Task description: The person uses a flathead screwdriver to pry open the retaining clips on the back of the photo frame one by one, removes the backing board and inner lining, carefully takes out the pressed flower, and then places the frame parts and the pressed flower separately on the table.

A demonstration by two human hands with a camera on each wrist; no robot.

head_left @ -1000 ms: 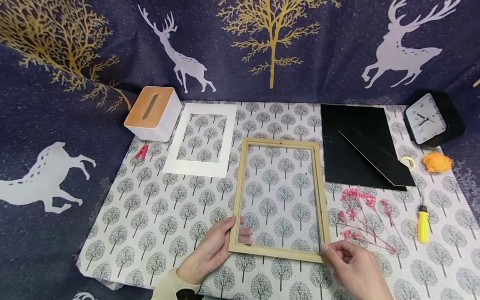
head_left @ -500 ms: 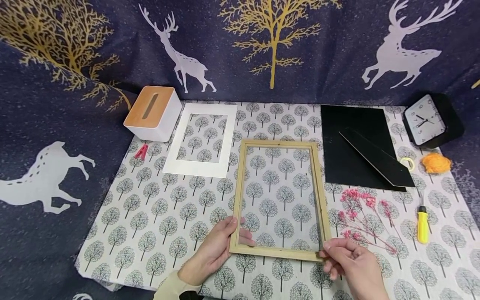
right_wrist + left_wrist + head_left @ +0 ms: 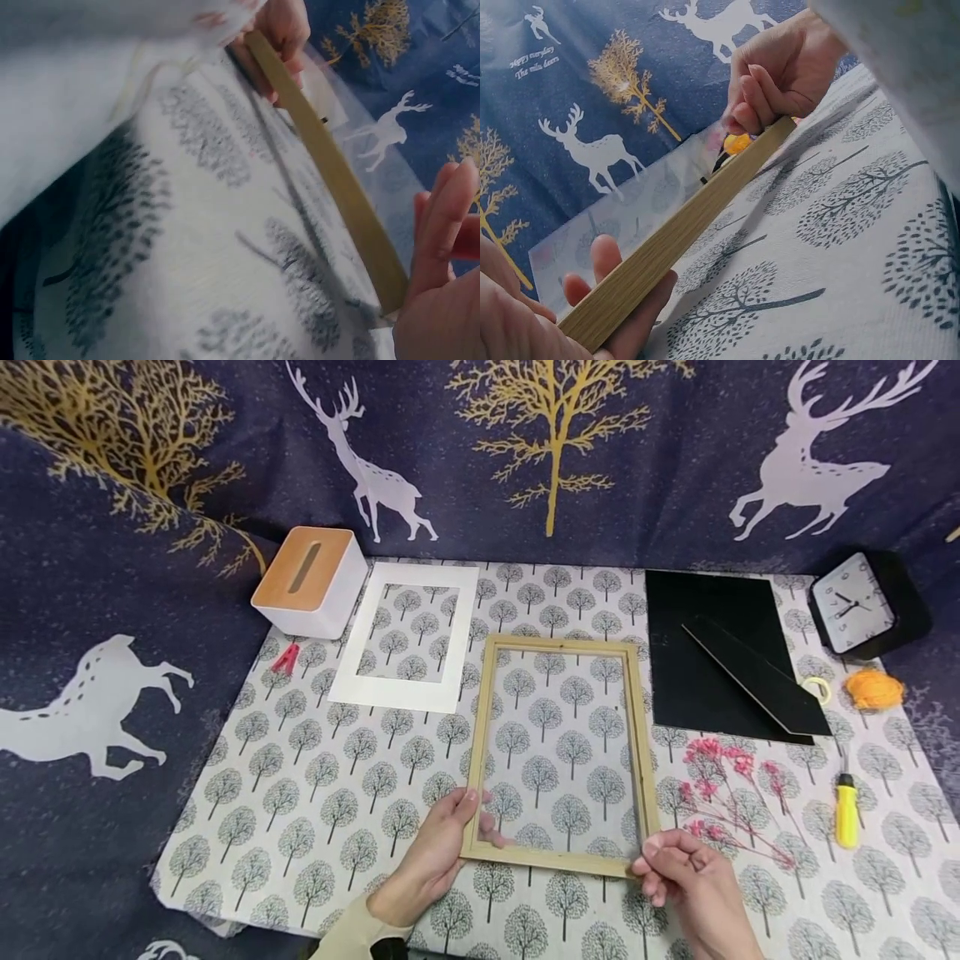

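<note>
A light wooden picture frame [image 3: 558, 861] with a clear pane is held tilted, its near edge raised over the tree-print cloth. At its lower left corner my left hand [image 3: 442, 839] grips the side, thumb on top and fingers showing through the pane from beneath. My right hand [image 3: 693, 881] pinches the lower right corner between thumb and curled fingers. In the left wrist view the near bar [image 3: 682, 240] runs from one hand to the other, and the right wrist view shows the same bar [image 3: 334, 176] with a see-through sheet beyond it.
Behind lie a white mat board [image 3: 397, 695] and a tissue box [image 3: 318, 602] with a red clip [image 3: 286, 658]. To the right are black boards [image 3: 690, 685], pink dried flowers [image 3: 712, 785], a yellow-handled screwdriver [image 3: 846, 810], orange twine [image 3: 874, 690], a tape ring [image 3: 817, 691] and a clock [image 3: 862, 602].
My right hand has shifted its hold, the fingers now curling under the frame's corner. The frame's near right corner has risen slightly. My left hand keeps its grip.
</note>
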